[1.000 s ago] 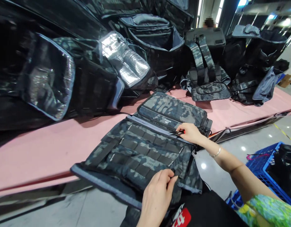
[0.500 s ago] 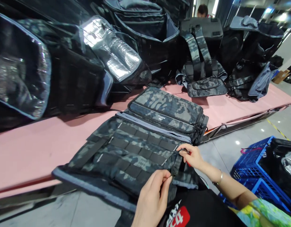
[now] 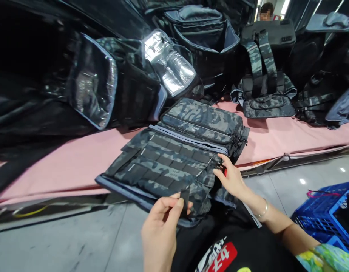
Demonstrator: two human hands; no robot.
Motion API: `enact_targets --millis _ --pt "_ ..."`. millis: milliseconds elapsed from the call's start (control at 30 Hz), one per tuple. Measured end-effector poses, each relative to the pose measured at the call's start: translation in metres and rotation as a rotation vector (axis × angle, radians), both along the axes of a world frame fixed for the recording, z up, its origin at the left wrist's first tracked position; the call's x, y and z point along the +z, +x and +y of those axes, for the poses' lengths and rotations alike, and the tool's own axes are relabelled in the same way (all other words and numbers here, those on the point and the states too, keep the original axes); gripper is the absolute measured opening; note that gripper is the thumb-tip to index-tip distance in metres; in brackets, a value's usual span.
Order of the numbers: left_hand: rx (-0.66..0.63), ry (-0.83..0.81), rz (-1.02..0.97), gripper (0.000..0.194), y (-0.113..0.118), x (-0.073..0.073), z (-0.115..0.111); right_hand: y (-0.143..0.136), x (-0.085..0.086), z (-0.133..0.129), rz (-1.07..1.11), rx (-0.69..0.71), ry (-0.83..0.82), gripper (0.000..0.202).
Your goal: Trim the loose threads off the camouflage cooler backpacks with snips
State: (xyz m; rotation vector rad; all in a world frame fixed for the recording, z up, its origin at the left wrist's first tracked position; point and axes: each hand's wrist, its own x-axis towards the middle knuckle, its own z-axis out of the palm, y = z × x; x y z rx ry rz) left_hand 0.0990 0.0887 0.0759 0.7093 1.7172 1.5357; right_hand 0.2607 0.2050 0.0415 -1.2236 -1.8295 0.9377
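A dark camouflage bag (image 3: pixel 163 160) lies flattened across the edge of the pink-covered table, its webbing rows facing up and its near end hanging over. My left hand (image 3: pixel 163 221) is closed in a pinch on a black strap (image 3: pixel 185 200) at the bag's near right side, lifting it a little. At the bag's right edge, my right hand (image 3: pixel 231 177) is curled around a small black-and-red tool (image 3: pixel 225 172). Its fingers mostly hide this tool, so its exact kind is unclear. Thumb and forefinger are beside dark material there.
Open black bags with a silvery lining (image 3: pixel 177 70) stand along the back of the pink table (image 3: pixel 86 158). A bag with camouflage shoulder straps (image 3: pixel 267 60) is at the back right. Blue crates (image 3: pixel 313 211) stand on the floor at right. Another person (image 3: pixel 266 12) is far behind.
My view has swung left, shifting the background rightward. My left hand now raises the black strap between its fingertips. My right hand's fingers have spread somewhat at the bag's edge.
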Motion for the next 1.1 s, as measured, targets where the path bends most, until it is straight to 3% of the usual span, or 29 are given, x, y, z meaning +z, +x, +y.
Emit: enact_targets --millis 200,467,533,667,800,933,1000,1100 --pt "0.036 0.053 -0.035 0.029 0.006 0.001 0.002 0.01 0.017 -0.048 0.081 0.159 0.227 0.019" --pt "0.025 0.013 0.045 0.028 0.01 -0.008 -0.005 -0.005 0.021 -0.046 0.169 0.222 0.388 0.014" --pt "0.002 0.013 0.092 0.025 0.01 -0.009 -0.008 -0.005 0.021 -0.044 0.223 0.217 0.286 0.012" --pt "-0.048 0.123 0.259 0.017 0.012 -0.014 -0.013 -0.004 0.023 -0.038 0.424 0.277 -0.163 0.024" --pt "-0.101 0.135 0.335 0.017 0.009 -0.024 -0.013 -0.006 0.028 -0.029 0.567 0.545 -0.515 0.043" --pt "-0.154 0.036 0.244 0.026 0.007 -0.025 -0.01 -0.018 0.028 -0.026 0.587 0.752 -0.677 0.044" --pt "-0.149 0.031 0.172 0.027 0.008 -0.021 -0.009 -0.026 0.025 -0.029 0.584 0.711 -0.695 0.041" --pt "-0.115 0.063 0.105 0.026 0.012 -0.016 -0.011 -0.035 0.021 -0.034 0.618 0.515 -0.656 0.04"
